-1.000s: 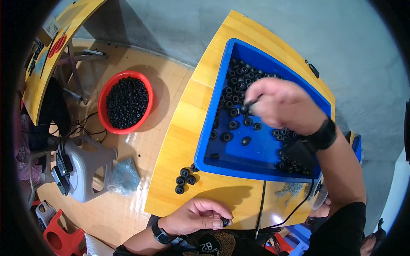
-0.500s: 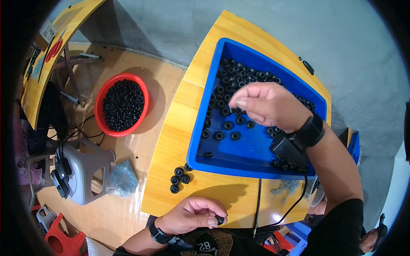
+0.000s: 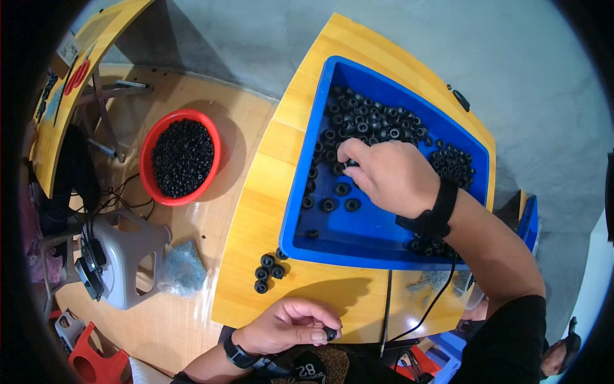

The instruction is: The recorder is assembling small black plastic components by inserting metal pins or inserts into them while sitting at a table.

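My left hand [image 3: 291, 324], near the table's front edge, pinches a small black rubber ring [image 3: 330, 333] between thumb and fingers. My right hand [image 3: 393, 174] reaches down into a blue plastic tray [image 3: 384, 257]. Its thumb and forefinger close around another black rubber ring [image 3: 351, 164], mostly hidden by the fingers. Many similar rings [image 3: 377, 118] are heaped at the tray's far side, and a few lie loose on its floor beside my right hand. On the yellow table, left of the tray's near corner, several rings [image 3: 267, 260] sit in a small group.
A red basin [image 3: 146, 168] full of small black pieces stands on the floor at left. Near it are a grey stool [image 3: 128, 249] and a clear bag of bluish pieces [image 3: 183, 269]. Red-handled scissors [image 3: 77, 75] lie on another table. A black cable [image 3: 441, 291] trails from my right wrist.
My right hand has turned over and come down among the rings, its fingers now around one. My left hand stays put with its ring.
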A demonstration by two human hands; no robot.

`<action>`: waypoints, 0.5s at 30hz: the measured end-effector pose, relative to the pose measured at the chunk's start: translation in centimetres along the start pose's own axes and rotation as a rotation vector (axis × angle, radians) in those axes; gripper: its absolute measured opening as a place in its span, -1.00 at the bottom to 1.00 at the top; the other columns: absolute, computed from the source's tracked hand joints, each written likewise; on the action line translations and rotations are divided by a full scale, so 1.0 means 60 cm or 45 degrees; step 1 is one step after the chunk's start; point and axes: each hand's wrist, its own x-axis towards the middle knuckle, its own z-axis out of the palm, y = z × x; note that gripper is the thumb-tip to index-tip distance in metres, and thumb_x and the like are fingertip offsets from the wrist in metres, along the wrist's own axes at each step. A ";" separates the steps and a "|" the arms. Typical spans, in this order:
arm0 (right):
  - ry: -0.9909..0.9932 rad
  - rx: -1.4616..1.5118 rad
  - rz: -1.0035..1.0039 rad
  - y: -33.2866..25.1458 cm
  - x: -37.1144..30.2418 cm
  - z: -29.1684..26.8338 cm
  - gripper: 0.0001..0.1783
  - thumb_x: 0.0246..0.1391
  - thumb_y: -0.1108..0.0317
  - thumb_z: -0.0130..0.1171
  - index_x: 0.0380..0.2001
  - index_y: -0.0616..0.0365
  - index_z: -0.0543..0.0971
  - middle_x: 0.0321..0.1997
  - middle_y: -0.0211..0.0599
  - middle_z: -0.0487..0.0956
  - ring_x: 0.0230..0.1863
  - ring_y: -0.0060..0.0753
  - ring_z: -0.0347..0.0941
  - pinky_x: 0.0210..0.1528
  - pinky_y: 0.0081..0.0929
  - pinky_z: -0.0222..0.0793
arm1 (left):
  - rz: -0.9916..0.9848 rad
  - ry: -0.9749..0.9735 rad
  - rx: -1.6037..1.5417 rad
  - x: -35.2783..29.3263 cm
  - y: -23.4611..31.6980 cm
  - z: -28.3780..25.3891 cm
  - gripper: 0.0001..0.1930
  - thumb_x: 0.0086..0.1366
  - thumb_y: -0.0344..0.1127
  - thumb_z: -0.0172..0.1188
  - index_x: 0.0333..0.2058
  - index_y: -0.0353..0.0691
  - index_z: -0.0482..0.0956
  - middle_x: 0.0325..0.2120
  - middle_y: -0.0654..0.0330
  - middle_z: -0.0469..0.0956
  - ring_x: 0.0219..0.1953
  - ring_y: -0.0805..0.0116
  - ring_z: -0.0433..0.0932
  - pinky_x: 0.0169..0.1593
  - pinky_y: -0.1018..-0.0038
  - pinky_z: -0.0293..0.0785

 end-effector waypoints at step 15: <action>-0.018 0.830 0.007 0.027 -0.009 -0.021 -0.79 0.10 0.33 0.09 -0.25 0.24 0.45 -0.71 -0.31 0.41 -0.71 -0.46 0.32 -0.61 -0.54 0.27 | -0.011 0.032 -0.033 0.001 -0.004 -0.001 -0.75 0.25 -0.52 0.14 -0.09 -0.35 0.51 -0.18 0.18 0.54 -0.25 0.56 0.51 -0.14 0.63 0.45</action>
